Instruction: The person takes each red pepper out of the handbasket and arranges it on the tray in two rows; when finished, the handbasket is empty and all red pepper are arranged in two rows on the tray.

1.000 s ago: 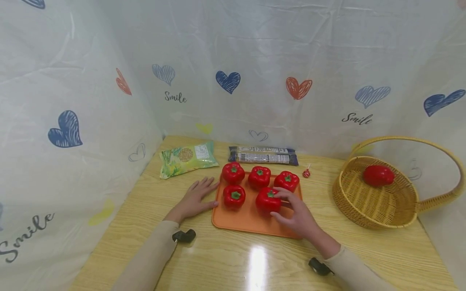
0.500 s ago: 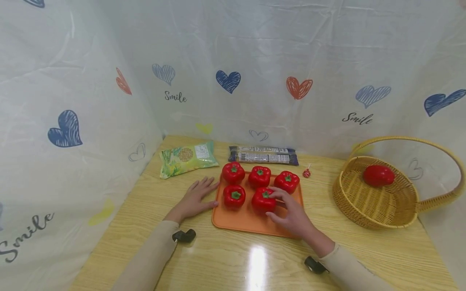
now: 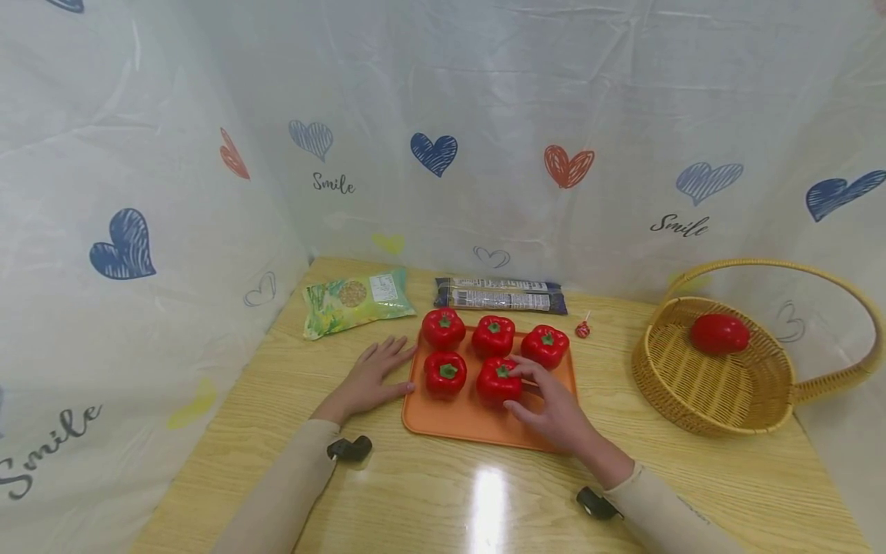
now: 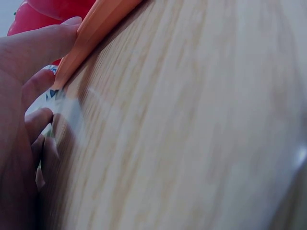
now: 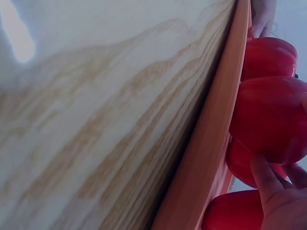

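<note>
Several red bell peppers stand on an orange tray (image 3: 450, 423), three of them in the back row, including the back-left pepper (image 3: 443, 329). My right hand (image 3: 559, 412) grips the front-right bell pepper (image 3: 490, 387), thumb at its near side and fingertips by its green stem. In the right wrist view that bell pepper (image 5: 271, 120) sits low over the tray rim. To its left is another front bell pepper (image 3: 444, 375). My left hand (image 3: 370, 381) lies spread on the table, its thumb (image 4: 57, 40) touching the tray's left edge.
At the right stands a wicker basket (image 3: 692, 415) with a tall handle and a red pepper-like item (image 3: 720, 334) inside. Behind the tray lie a green-yellow packet (image 3: 356, 302), a dark long packet (image 3: 501, 296) and a small red lollipop (image 3: 583, 330).
My right hand has slid the front-right bell pepper leftward on the tray, nearer the other front pepper. The left hand has stayed in place.
</note>
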`<act>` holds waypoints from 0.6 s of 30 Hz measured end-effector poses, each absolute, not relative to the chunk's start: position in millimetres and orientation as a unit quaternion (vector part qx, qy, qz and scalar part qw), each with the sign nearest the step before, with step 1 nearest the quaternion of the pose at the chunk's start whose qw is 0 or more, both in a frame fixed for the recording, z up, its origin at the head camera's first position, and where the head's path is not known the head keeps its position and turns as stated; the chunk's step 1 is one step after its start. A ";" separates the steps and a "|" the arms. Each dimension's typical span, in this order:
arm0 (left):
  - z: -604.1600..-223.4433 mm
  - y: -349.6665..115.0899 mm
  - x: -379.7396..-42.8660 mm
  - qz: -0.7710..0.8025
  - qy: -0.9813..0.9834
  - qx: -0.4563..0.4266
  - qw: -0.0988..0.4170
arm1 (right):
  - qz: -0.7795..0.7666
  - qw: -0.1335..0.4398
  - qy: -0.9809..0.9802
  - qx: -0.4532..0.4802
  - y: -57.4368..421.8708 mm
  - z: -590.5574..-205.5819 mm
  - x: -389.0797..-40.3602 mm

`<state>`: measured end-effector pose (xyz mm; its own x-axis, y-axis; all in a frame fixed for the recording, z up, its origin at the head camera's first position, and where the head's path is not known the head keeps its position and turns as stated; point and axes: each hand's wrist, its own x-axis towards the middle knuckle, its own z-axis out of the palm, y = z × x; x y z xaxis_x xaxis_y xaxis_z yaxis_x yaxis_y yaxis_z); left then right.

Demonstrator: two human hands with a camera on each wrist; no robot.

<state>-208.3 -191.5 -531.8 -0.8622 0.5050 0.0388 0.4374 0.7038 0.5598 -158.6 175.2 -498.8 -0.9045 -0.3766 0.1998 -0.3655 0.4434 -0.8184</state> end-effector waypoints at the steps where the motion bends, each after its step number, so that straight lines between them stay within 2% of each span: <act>1: -531.9 -191.5 -208.4 0.288 0.921 0.256 0.059 | -0.479 0.005 0.850 -0.221 175.1 -498.5 -158.8; 18: -535.3 -192.4 -209.9 0.291 0.920 0.258 0.057 | -0.460 0.023 0.862 -0.210 174.2 -499.1 -161.0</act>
<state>-209.9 -192.4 -535.3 -0.8607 0.5072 0.0448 0.4408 0.6984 0.5638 -161.0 174.2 -499.1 -0.9106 -0.3838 0.1535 -0.3413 0.4887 -0.8029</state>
